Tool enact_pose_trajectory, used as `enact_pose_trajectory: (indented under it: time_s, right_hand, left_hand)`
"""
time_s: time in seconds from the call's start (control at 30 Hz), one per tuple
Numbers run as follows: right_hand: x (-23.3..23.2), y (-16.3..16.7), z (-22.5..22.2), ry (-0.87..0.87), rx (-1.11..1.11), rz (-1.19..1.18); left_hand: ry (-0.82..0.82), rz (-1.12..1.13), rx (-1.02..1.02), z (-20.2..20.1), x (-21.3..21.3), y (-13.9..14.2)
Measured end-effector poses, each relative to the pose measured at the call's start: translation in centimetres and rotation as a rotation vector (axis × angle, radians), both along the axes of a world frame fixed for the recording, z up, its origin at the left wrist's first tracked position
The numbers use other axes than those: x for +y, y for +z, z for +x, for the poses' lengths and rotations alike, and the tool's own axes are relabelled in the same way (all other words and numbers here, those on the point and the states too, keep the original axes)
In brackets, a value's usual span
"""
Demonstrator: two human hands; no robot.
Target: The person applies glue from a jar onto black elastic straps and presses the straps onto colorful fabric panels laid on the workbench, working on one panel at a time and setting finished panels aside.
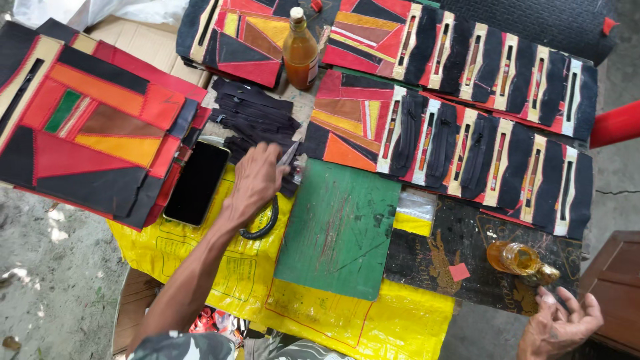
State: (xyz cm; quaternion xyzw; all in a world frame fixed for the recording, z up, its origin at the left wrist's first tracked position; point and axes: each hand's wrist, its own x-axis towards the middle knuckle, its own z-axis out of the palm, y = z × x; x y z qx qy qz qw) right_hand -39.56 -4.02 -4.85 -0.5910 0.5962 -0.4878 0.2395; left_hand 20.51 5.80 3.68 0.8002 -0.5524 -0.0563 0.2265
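Observation:
My left hand point(255, 179) is closed around black-handled scissors point(267, 217); the blade tip pokes out by a pile of black zippers point(257, 115). A green cutting board point(339, 227) lies just right of that hand on a yellow plastic sheet point(200, 260). My right hand point(559, 325) rests at the lower right with fingers spread, holding nothing, just below a small glass jar of amber liquid point(519, 259) lying on a black mat point(460, 247). Stacks of patchwork leather panels point(93, 127) in red, orange and black surround the work area.
A black phone point(197, 182) lies left of my left hand. An orange-filled bottle point(301, 50) stands at the top centre. Rows of panels with zipper slots point(480, 147) fill the right. A brown wooden box point(617, 287) sits at the far right, cardboard point(143, 40) at the top left.

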Motion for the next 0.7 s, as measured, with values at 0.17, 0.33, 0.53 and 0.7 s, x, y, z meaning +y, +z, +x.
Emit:
enact_pose_trajectory:
  time_s: [0.17, 0.33, 0.53, 0.7]
  right_hand:
    - [0.3, -0.3, -0.3, 0.038, 0.012, -0.007]
    - [-1.7, -1.1, 0.1, 0.05, -0.054, -0.063]
    - [-5.3, 0.5, -1.6, 0.039, 0.158, 0.316]
    - [-2.9, -0.3, 0.4, -0.05, 0.148, 0.015]
  left_hand:
    - [0.123, 0.234, -0.019, -2.1, 5.4, -1.2]
    - [0.148, 0.245, 0.076, -2.3, 6.9, -1.6]
    - [0.089, 0.048, 0.134, -2.6, 8.2, 1.5]
    - [0.205, -0.209, 0.277, -3.8, 8.6, 5.1]
